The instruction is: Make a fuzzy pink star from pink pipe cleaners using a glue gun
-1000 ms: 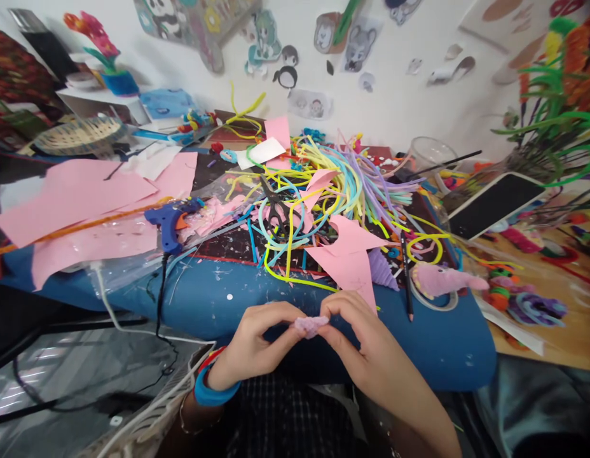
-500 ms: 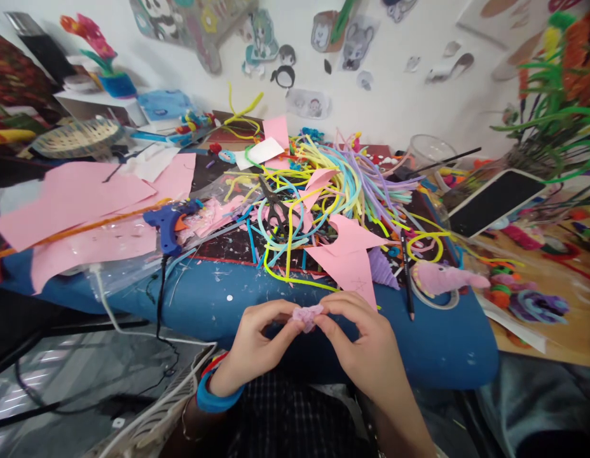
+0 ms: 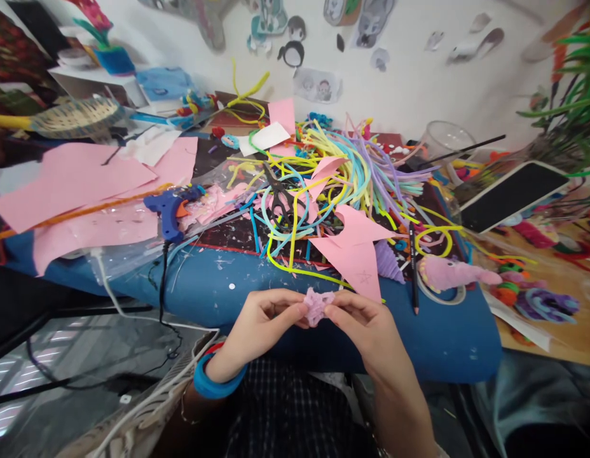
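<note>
The left hand (image 3: pixel 264 324) and right hand (image 3: pixel 371 327) grip opposite sides of a small fuzzy pink star-shaped piece (image 3: pixel 318 308), thumbs and fingers pinched on it. It is held up in front of the near edge of the blue-covered desk (image 3: pixel 447 346). Beyond it lies pink paper (image 3: pixel 364 277) with a star drawn on it; black scissors (image 3: pixel 281 202) rest among the pipe cleaners (image 3: pixel 362 162). At back left, a blue pot (image 3: pixel 114 60) holds a pink flower (image 3: pixel 93 14) with green leaves. Near it sits a woven basket (image 3: pixel 80 121), contents unclear. A blue glue gun (image 3: pixel 166 210) lies on clear plastic. At back right stands a clear bowl (image 3: pixel 440 137); whether the colourful bits near its base are inside, I cannot tell.
</note>
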### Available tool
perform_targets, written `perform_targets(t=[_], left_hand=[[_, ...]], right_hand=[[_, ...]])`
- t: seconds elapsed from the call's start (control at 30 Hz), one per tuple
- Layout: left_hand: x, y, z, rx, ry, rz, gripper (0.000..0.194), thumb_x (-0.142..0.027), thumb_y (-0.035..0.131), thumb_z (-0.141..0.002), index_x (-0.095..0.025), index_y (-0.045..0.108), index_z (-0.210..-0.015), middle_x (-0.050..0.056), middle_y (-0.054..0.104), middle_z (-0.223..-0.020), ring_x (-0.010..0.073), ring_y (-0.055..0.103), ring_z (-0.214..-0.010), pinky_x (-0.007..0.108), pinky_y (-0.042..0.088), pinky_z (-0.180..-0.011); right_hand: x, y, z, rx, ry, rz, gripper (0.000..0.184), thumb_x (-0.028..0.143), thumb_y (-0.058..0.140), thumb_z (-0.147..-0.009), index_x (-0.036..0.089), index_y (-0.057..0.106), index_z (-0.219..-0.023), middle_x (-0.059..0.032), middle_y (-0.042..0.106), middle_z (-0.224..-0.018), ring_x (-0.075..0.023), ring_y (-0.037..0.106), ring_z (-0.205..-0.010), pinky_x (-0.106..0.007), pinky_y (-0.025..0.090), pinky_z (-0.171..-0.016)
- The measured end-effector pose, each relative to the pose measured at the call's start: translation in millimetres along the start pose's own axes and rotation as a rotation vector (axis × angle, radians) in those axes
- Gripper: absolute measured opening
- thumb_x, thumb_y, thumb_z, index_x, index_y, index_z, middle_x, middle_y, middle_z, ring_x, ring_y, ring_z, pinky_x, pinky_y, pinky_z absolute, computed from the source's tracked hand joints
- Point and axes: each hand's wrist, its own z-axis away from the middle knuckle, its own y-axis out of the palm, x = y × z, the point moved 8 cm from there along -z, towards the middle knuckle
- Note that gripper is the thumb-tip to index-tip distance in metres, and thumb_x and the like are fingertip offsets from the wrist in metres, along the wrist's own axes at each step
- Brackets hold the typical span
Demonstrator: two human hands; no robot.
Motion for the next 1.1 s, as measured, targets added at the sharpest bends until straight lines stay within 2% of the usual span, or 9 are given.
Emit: perform_targets(t=[0.27,0.4,0.5,0.67,0.77,0.93,1.03,1.1], left_hand=[[-3.7,-1.4,-2.8,0.041,0.042,-0.123,0.021,-0.031,0.070,-0.080,-0.012,0.071,-0.073,0.005,0.073,-0.067,0.0155,0.067,-0.060,0.025,0.055,-0.061],[-13.4,-2.4,-7.2,0.035,0.108,-0.254,0.018,-0.026,0.067,-0.080,-0.012,0.069,-0.068,0.004,0.070,-0.064,0.0133,0.062,-0.058,0.023,0.049,-0.057],[-16.8,0.8,-10.4,0.057,0.120,-0.279,0.018,-0.024,0.065,-0.081,-0.011,0.069,-0.069,0.003,0.069,-0.063,0.0122,0.060,-0.057,0.022,0.047,-0.055],[-9.5,5.1,-9.6,0.078,0.078,-0.075,0.024,-0.034,0.067,-0.082,-0.010,0.068,-0.082,0.005,0.071,-0.068,0.0145,0.065,-0.060,0.024,0.053,-0.059],[-5.1,3.9,-5.9,0.075,0.066,-0.042,0.025,-0.035,0.070,-0.081,-0.010,0.068,-0.086,0.006,0.072,-0.071,0.0163,0.068,-0.064,0.027,0.056,-0.064],[-7.6,0.5,0.9,0.043,0.103,-0.181,0.020,-0.029,0.066,-0.084,-0.011,0.071,-0.079,0.006,0.073,-0.071,0.0154,0.068,-0.064,0.025,0.055,-0.063],[-9.9,2.5,4.4,0.037,0.112,-0.249,0.018,-0.028,0.065,-0.085,-0.011,0.071,-0.080,0.006,0.073,-0.071,0.0158,0.068,-0.064,0.024,0.054,-0.061],[-17.7,2.7,7.7,-0.003,0.191,-0.339,0.015,-0.025,0.065,-0.084,-0.013,0.071,-0.079,0.006,0.073,-0.073,0.0159,0.067,-0.066,0.024,0.053,-0.062]], right_hand=[[5.1,2.4,5.4,0.035,-0.036,0.084,0.012,0.029,0.072,-0.073,0.018,0.070,-0.070,-0.0031,0.071,-0.072,-0.0170,0.067,-0.070,-0.028,0.057,-0.069],[-4.4,9.7,9.1,0.062,0.011,0.033,0.012,0.029,0.074,-0.073,0.017,0.072,-0.072,-0.0034,0.073,-0.072,-0.0172,0.069,-0.069,-0.028,0.058,-0.070],[-18.9,11.5,12.3,-0.014,0.041,-0.069,0.010,0.028,0.075,-0.074,0.019,0.072,-0.075,-0.0016,0.073,-0.073,-0.0156,0.068,-0.068,-0.027,0.058,-0.069],[-31.4,12.5,18.4,-0.192,-0.005,-0.292,0.015,0.031,0.073,-0.078,0.018,0.068,-0.072,-0.0014,0.073,-0.071,-0.0165,0.068,-0.067,-0.031,0.058,-0.071],[-32.6,17.1,20.5,-0.185,-0.009,-0.339,0.014,0.030,0.071,-0.079,0.017,0.069,-0.074,-0.0021,0.074,-0.071,-0.0171,0.069,-0.067,-0.033,0.059,-0.073],[-35.4,14.0,22.7,-0.201,0.011,-0.281,0.021,0.031,0.077,-0.073,0.019,0.072,-0.089,-0.0048,0.077,-0.088,-0.0203,0.071,-0.081,-0.034,0.059,-0.077],[-32.7,13.3,24.4,-0.207,-0.018,-0.189,0.020,0.032,0.078,-0.072,0.019,0.073,-0.086,-0.0037,0.076,-0.084,-0.0200,0.070,-0.079,-0.032,0.059,-0.074],[-27.8,15.0,26.0,-0.196,-0.067,-0.123,0.014,0.031,0.075,-0.075,0.019,0.073,-0.082,-0.0024,0.073,-0.079,-0.0183,0.068,-0.075,-0.030,0.059,-0.073]])
